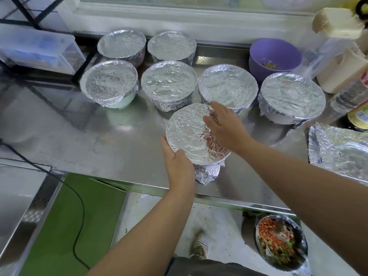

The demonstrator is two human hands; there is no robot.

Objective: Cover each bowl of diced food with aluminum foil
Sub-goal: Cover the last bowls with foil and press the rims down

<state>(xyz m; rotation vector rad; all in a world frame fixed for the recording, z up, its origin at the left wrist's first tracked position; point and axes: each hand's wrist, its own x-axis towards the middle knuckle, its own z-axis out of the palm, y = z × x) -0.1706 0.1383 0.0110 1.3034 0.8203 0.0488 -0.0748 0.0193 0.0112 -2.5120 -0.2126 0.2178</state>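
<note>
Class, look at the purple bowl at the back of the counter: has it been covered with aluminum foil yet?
No. The purple bowl stands open, its yellowish diced food visible inside, while the bowls beside it wear foil.

Bare arms, dark clothing, one pale mesh shoe.

Both forearms are bare from elbow to wrist, with no sleeves, watch, rings or gloves on the left hand [180, 162] or the right hand [225, 126]. Low down, a strip of dark grey fabric garment [209, 267] shows at the person's front, its cut unclear. Below it a foot wears a whitish, net-patterned slip-on shoe [200, 245], scuffed and darker toward the heel.
</note>
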